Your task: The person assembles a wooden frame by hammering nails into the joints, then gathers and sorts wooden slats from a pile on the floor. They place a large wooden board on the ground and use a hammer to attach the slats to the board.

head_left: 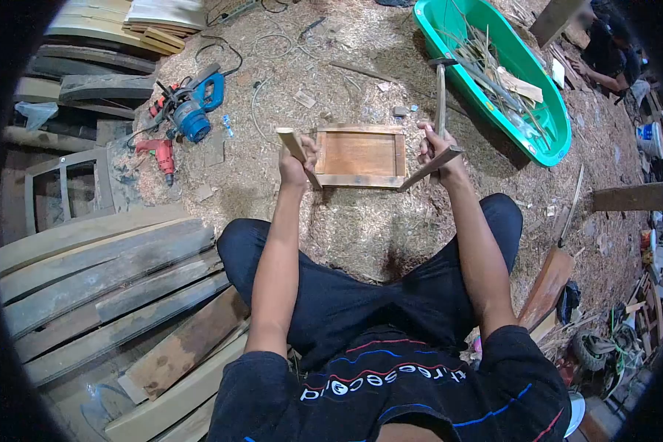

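Observation:
In front of my knees stands a small wooden frame point(361, 153) with a flat panel inside and two legs rising toward me. My left hand point(299, 162) is wrapped round its left leg point(290, 141). The hammer point(440, 96) is upright in my right hand point(436, 151), its dark head at the top and its handle running down into my fingers. The frame's right leg point(432, 168) slants up across my right wrist and overlaps the hand in this view.
A green tub point(555, 151) of wood scraps lies ahead on the right. To the left are a blue power tool point(191, 120), a red drill point(158, 156) and stacked boards point(118, 269). Shavings cover the floor point(346, 228). Another person point(610, 55) is at far right.

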Demonstrator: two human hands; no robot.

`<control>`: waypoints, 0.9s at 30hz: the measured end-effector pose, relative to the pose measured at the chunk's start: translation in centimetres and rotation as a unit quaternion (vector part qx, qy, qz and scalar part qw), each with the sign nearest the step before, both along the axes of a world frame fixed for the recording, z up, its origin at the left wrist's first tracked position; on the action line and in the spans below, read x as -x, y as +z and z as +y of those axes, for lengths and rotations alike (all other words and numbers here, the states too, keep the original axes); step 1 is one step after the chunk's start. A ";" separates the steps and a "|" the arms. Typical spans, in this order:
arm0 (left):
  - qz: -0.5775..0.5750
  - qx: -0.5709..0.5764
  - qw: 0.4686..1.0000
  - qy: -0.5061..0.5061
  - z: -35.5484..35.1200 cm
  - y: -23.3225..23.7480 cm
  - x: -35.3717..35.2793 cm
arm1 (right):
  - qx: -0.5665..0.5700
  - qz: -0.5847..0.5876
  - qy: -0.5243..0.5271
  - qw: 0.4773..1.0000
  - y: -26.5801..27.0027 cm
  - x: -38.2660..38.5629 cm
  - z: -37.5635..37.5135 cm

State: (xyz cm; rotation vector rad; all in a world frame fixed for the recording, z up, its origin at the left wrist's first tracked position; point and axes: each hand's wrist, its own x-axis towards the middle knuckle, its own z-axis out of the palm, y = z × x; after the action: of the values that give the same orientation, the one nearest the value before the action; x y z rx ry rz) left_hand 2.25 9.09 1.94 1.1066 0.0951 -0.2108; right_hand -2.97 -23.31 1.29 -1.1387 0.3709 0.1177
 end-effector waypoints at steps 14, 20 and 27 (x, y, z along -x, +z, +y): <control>-0.207 -0.206 0.956 0.024 0.6 -6.0 4.0 | -0.045 0.119 -0.120 0.985 -3.6 1.1 0.0; -0.073 -0.096 0.993 -0.011 -0.9 0.1 0.8 | -0.008 0.098 -0.074 0.992 0.4 1.0 -1.1; 0.057 -0.072 0.996 0.015 -1.4 6.7 -4.3 | 0.001 -0.109 -0.333 0.937 7.3 -3.5 0.0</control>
State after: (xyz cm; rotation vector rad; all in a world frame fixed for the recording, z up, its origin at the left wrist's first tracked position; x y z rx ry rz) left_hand 6.59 7.74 8.59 1.2364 0.2308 -0.2427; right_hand 0.52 -23.34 8.59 -0.9628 0.5391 -0.6017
